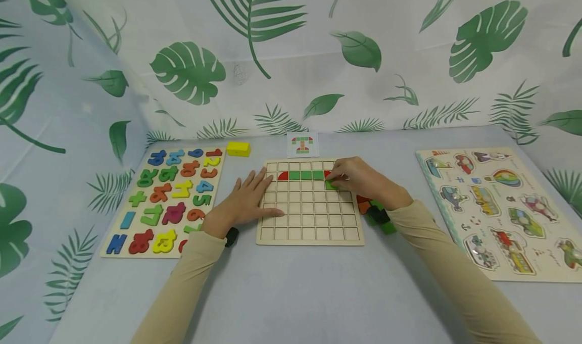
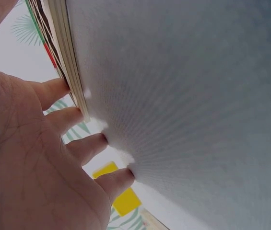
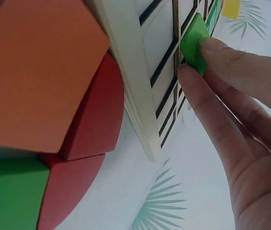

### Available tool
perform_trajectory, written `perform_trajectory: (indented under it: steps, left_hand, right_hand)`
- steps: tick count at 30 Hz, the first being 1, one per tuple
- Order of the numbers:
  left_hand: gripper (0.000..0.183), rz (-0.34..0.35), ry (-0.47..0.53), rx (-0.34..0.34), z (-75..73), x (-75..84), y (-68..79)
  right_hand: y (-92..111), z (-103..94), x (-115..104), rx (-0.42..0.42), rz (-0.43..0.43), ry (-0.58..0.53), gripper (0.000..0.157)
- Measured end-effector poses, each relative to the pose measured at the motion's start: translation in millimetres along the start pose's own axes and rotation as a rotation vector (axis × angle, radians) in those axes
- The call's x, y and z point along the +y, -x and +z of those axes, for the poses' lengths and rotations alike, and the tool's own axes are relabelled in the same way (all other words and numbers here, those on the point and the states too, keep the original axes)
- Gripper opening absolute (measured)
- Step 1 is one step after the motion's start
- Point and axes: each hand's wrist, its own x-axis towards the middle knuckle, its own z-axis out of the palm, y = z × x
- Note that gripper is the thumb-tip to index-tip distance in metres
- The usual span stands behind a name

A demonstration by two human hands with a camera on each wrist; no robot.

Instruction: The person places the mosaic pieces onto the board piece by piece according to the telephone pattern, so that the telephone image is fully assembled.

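R hand [image 1: 356, 180] pinched a green tile [image 3: 192, 44] btwn thumb & fingers, holding it tilted at the R side of the grid [image 1: 308, 207], just below the R red tile [image 1: 327, 174]; couldn't tell if any edge was seated. L hand [image 1: 243, 197] lay w/ fingers spread at the grid's L edge, thumb over its lower L squares, a couple of fingertips touching the edge.

2nd row from top, L to R: L red tile [image 1: 283, 176], 3 green tiles [image 1: 306, 175], then the R red one. Loose blocks [image 1: 388, 228] (orange, red, green) sat by the grid's R edge, under the R wrist. Pattern card [image 1: 302, 145] was just behind the grid, yellow block [image 1: 238, 149] behind L. Number board [image 1: 138, 220] stood out L, vehicle board [image 1: 550, 230] well apart R, all on a pale table [image 1: 309, 288] w/ leaf-print cloth [image 1: 291, 91] behind.
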Motion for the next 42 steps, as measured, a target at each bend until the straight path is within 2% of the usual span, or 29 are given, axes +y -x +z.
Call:
perform_trajectory:
  steps: [18, 23, 29, 37, 42]
  left_hand:
    - [0.103, 0.005, 0.002, 0.003, 0.9, -1.0, -0.6]
    - [0.102, 0.018, 0.007, 0.006, 0.7, -1.1, -1.3]
    - [0.102, 0.019, 0.006, 0.004, -0.8, 0.6, -1.7]
    - [0.102, 0.006, -0.002, 0.0, -1.6, 1.0, -0.7]
    - [0.103, 0.005, 0.007, 0.0, -0.6, 0.8, 0.9]
  right_hand:
    - [0.0, 0.5, -3.2, -0.013, 0.013, 0.044, 0.014]
    - [5.5, -3.6, -1.8, -0.021, 0.015, 0.004, 0.018]
    - [19.1, -20.3, 3.8, -0.006, 0.046, -0.078, 0.022]
    - [47.9, -54.0, 11.1, -0.003, 0.14, -0.054, 0.025]
    - [68.2, -63.7, 14.8, -0.027, 0.188, -0.047, 0.023]
